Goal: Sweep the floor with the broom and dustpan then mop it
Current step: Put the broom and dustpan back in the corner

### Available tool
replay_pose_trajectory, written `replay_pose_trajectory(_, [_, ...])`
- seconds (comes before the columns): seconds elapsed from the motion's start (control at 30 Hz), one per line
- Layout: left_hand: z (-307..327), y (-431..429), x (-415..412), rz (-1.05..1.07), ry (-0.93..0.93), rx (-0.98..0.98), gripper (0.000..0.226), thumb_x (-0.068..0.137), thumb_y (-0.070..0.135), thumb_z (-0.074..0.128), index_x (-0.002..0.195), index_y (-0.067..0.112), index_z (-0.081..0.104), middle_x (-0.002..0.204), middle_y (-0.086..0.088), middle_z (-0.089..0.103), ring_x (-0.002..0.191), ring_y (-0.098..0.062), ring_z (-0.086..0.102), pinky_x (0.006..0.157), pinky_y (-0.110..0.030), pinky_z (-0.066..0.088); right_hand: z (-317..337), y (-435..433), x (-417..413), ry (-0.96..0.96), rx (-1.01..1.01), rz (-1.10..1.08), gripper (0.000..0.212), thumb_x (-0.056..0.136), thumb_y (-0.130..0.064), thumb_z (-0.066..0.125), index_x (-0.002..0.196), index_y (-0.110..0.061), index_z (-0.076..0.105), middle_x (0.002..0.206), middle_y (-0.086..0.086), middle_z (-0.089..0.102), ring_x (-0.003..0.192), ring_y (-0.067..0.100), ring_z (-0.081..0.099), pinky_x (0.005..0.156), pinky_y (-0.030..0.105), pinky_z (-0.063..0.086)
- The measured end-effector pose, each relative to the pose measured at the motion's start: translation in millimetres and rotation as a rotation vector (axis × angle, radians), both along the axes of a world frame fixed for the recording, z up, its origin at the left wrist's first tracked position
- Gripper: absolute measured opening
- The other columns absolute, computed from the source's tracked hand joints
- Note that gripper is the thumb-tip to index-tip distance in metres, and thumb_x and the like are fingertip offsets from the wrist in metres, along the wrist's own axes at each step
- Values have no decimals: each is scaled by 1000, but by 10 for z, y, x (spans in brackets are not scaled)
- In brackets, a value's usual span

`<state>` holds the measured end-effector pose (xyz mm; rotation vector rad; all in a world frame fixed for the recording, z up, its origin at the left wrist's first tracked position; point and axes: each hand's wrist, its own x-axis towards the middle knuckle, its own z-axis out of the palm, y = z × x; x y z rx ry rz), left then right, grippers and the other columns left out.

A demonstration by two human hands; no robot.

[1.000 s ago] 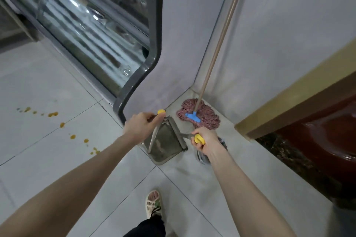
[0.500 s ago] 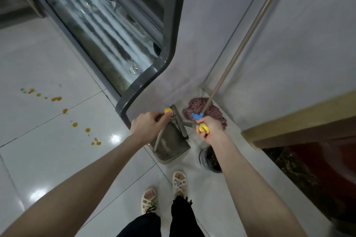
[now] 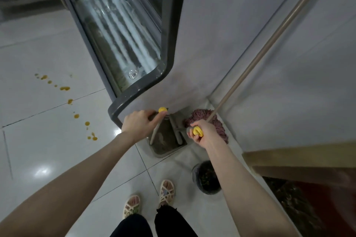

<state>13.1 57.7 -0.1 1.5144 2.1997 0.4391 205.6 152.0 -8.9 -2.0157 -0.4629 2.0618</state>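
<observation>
A grey dustpan [image 3: 167,143] stands on the white tiles in the corner by the wall. My left hand [image 3: 139,123] grips a yellow-capped handle [image 3: 162,110] that runs down into the pan. My right hand [image 3: 204,134] grips a second yellow-capped handle [image 3: 197,131], joined to the grey broom bar [image 3: 176,131] lying across the pan. Behind my right hand, a reddish string mop [image 3: 201,117] sits in the corner, its tan pole [image 3: 269,44] leaning up the wall. Yellow drops [image 3: 65,88] trail across the floor to the left.
A glass-fronted display cabinet [image 3: 119,25] with a dark grey frame rises right behind the dustpan. A dark round bin [image 3: 204,178] stands on the floor by my right foot [image 3: 167,190]. A wooden counter edge [image 3: 308,157] closes off the right side.
I have stepped closer to the corner and both my feet have come into view. Both hands keep hold of their yellow-capped handles, and the dark bin now shows beside my right arm.
</observation>
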Motion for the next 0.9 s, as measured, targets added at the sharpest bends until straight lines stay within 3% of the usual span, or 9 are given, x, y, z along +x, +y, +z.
replay_pose_trajectory(0.17, [18, 59, -116, 18, 56, -51, 68, 82, 75, 17, 82, 26, 64, 59, 4, 57, 61, -16, 56, 60, -31, 49, 5, 158, -81, 121, -73, 22, 17, 93, -6, 51, 110, -2, 51, 94, 26, 53, 34, 15, 58, 29, 14, 37])
replay_pose_trajectory(0.3, [7, 101, -113, -26, 70, -55, 67, 82, 75, 16, 84, 28, 64, 58, 4, 57, 57, -11, 55, 58, -31, 51, 81, 217, -240, 164, -82, -1, 18, 92, -7, 57, 108, -1, 52, 98, 28, 54, 54, 16, 62, 35, 13, 44])
replay_pose_trajectory(0.43, [-19, 98, -115, -42, 17, -65, 72, 79, 79, 18, 92, 28, 67, 62, 5, 60, 61, -12, 58, 59, -31, 52, 132, 205, -293, 134, -45, -104, 19, 92, -2, 51, 110, -2, 48, 110, 26, 50, 31, 16, 56, 28, 14, 38])
replay_pose_trajectory(0.6, [-65, 71, -82, -56, -55, -32, 82, 77, 84, 17, 96, 25, 70, 67, 5, 64, 63, -11, 60, 63, -33, 53, 220, 88, -344, 135, -28, -148, 23, 91, 0, 52, 113, -1, 49, 126, 29, 50, 31, 19, 57, 32, 15, 44])
replay_pose_trajectory(0.63, [-80, 58, -86, -55, -64, -34, 79, 78, 83, 18, 96, 25, 69, 67, 5, 63, 63, -11, 59, 63, -32, 52, 240, 55, -354, 128, -22, -145, 25, 91, 0, 53, 115, -1, 49, 127, 29, 49, 36, 23, 61, 33, 17, 46])
replay_pose_trajectory(0.7, [-89, 10, -117, -43, -78, -57, 69, 82, 76, 22, 94, 25, 67, 66, 4, 63, 62, -10, 58, 60, -29, 49, 275, 10, -369, 123, -4, -127, 28, 90, 2, 54, 117, -1, 50, 120, 28, 48, 70, 37, 68, 37, 21, 52])
replay_pose_trajectory(0.8, [-108, -94, -198, -21, -84, -79, 60, 85, 70, 23, 92, 26, 63, 64, 4, 58, 60, -8, 54, 54, -24, 42, 276, -60, -395, 125, -24, -94, 33, 91, 2, 55, 123, 0, 49, 122, 29, 45, 117, 50, 49, 44, 28, 57])
replay_pose_trajectory(0.87, [-134, -158, -213, -28, -84, -78, 60, 84, 70, 23, 92, 26, 62, 65, 4, 59, 60, -9, 54, 52, -23, 41, 252, -106, -409, 110, -24, -88, 41, 90, 1, 56, 130, 1, 48, 135, 33, 39, 122, 49, 45, 38, 28, 53])
replay_pose_trajectory(0.9, [-143, -168, -206, -34, -77, -78, 58, 84, 70, 22, 92, 27, 61, 66, 2, 60, 60, -10, 55, 52, -23, 40, 252, -119, -414, 110, -8, -88, 40, 89, 1, 57, 128, 1, 49, 135, 34, 37, 114, 46, 52, 36, 26, 51])
